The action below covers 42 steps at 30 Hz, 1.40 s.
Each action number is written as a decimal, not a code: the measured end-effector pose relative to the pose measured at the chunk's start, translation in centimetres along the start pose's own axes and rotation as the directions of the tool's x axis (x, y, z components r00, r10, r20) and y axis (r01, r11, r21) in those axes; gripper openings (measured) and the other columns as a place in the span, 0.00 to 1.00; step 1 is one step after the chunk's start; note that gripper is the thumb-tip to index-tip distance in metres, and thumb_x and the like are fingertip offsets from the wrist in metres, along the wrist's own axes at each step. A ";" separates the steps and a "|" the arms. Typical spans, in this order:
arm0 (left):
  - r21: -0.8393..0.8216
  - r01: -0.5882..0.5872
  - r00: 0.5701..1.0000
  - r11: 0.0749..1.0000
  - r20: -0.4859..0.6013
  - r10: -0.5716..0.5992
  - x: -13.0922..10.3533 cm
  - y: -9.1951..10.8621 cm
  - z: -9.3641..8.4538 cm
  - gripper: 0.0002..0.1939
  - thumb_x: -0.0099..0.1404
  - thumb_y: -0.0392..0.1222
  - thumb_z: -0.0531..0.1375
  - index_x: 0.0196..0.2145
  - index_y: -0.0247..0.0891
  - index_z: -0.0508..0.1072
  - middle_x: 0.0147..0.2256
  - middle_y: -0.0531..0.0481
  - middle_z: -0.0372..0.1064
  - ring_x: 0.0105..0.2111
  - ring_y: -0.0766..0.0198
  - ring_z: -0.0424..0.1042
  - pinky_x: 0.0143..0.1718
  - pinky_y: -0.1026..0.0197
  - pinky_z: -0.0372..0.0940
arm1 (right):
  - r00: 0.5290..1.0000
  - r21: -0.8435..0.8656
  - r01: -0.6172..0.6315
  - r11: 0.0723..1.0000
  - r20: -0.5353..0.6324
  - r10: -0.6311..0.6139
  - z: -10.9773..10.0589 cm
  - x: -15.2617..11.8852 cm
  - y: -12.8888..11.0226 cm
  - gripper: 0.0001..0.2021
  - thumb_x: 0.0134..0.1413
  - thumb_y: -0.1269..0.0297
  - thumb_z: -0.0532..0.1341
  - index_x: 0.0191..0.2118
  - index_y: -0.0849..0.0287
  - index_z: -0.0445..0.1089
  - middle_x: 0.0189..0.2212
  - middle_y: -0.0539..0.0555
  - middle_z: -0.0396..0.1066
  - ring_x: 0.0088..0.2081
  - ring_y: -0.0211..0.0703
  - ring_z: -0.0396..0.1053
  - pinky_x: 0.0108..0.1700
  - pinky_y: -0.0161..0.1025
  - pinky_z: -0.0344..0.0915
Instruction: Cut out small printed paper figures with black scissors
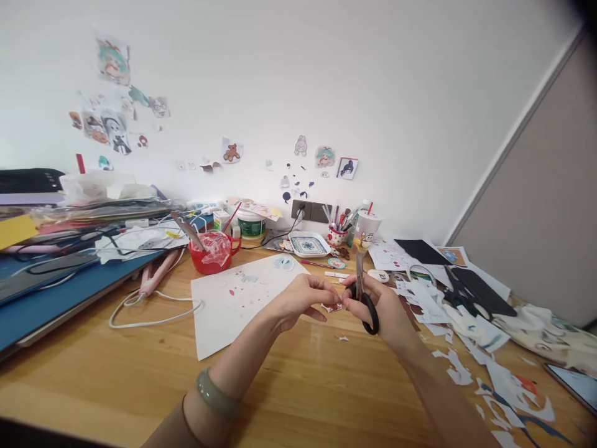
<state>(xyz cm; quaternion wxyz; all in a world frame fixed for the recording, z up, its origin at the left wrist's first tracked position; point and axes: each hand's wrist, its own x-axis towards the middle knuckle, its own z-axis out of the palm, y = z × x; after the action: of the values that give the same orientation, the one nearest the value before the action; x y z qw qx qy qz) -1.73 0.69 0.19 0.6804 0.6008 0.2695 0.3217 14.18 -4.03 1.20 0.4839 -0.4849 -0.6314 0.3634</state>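
My left hand (305, 300) is closed in a pinch over the middle of the wooden table, at a small paper cutout (332, 307) with red on it. My right hand (385, 308) holds black-handled scissors (370, 314), their blades pointing up and away from me. The fingertips of both hands almost meet beside the cutout, and my fingers partly hide it. Just below them, a tiny white paper scrap (344, 338) lies on the table. To the left, a white sheet (219, 323) carries several small coloured cutouts.
A red mug (209, 258), a patterned tray (308, 244), a pen cup (337, 234) and a drink cup (366, 229) stand along the back. Paper scraps (459, 370) and a second pair of scissors (461, 295) lie at right. A white cable (125, 325) loops at left.
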 end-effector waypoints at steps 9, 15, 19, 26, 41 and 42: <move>-0.033 -0.003 0.999 0.999 -0.048 0.001 0.2 0.0 0.5 0.09 0.46 0.41 0.62 0.28 0.37 0.72 0.28 0.51 0.67 0.30 0.68 0.64 0.23 0.70 0.59 | 0.993 0.069 0.020 0.997 -0.117 -0.011 0.0 -0.1 -0.4 0.15 0.37 0.63 0.66 0.33 0.57 0.62 0.23 0.47 0.66 0.25 0.37 0.65 0.27 0.33 0.60; -0.098 -0.011 0.994 0.995 -0.106 0.000 0.2 -0.1 0.8 0.11 0.44 0.43 0.64 0.27 0.36 0.72 0.29 0.50 0.68 0.30 0.67 0.65 0.24 0.69 0.59 | 0.986 0.057 0.023 0.998 -0.166 -0.013 0.2 -0.3 -0.3 0.15 0.38 0.60 0.65 0.33 0.57 0.62 0.23 0.48 0.67 0.24 0.37 0.64 0.25 0.33 0.60; -0.124 -0.008 0.992 0.992 -0.129 -0.008 0.4 -0.2 0.8 0.11 0.43 0.43 0.65 0.26 0.35 0.73 0.28 0.50 0.68 0.28 0.68 0.65 0.24 0.68 0.60 | 0.983 0.044 0.031 0.999 -0.180 -0.023 0.2 -0.3 -0.1 0.14 0.38 0.61 0.64 0.33 0.57 0.62 0.24 0.48 0.67 0.24 0.36 0.64 0.25 0.33 0.60; -0.171 -0.032 0.985 0.985 -0.172 0.002 0.7 -0.5 1.1 0.12 0.41 0.42 0.66 0.26 0.35 0.73 0.27 0.49 0.68 0.27 0.68 0.65 0.23 0.68 0.60 | 0.977 0.063 0.057 0.996 -0.207 -0.042 0.3 -0.2 0.1 0.14 0.38 0.61 0.64 0.33 0.57 0.62 0.24 0.49 0.67 0.25 0.38 0.65 0.25 0.34 0.61; -0.200 -0.075 0.969 0.977 -0.245 0.024 0.8 -0.9 1.8 0.12 0.42 0.43 0.65 0.24 0.34 0.72 0.26 0.50 0.68 0.24 0.70 0.64 0.23 0.68 0.60 | 0.957 0.056 0.071 0.996 -0.284 -0.052 0.6 -0.2 0.4 0.16 0.37 0.58 0.65 0.33 0.57 0.63 0.24 0.50 0.68 0.25 0.39 0.65 0.22 0.32 0.60; -0.198 -0.074 0.970 0.977 -0.242 0.025 0.8 -0.9 1.8 0.12 0.42 0.43 0.65 0.24 0.34 0.72 0.26 0.50 0.68 0.25 0.70 0.64 0.24 0.67 0.60 | 0.958 0.058 0.063 0.996 -0.285 -0.044 0.6 -0.2 0.3 0.16 0.37 0.58 0.65 0.32 0.57 0.63 0.24 0.50 0.67 0.25 0.39 0.65 0.22 0.32 0.60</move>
<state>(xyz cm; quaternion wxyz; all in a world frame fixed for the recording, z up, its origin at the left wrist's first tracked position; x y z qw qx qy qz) 0.23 0.11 -0.45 0.6934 0.4907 0.2993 0.4345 13.68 -4.13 0.75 0.5949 -0.4981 -0.5561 0.2979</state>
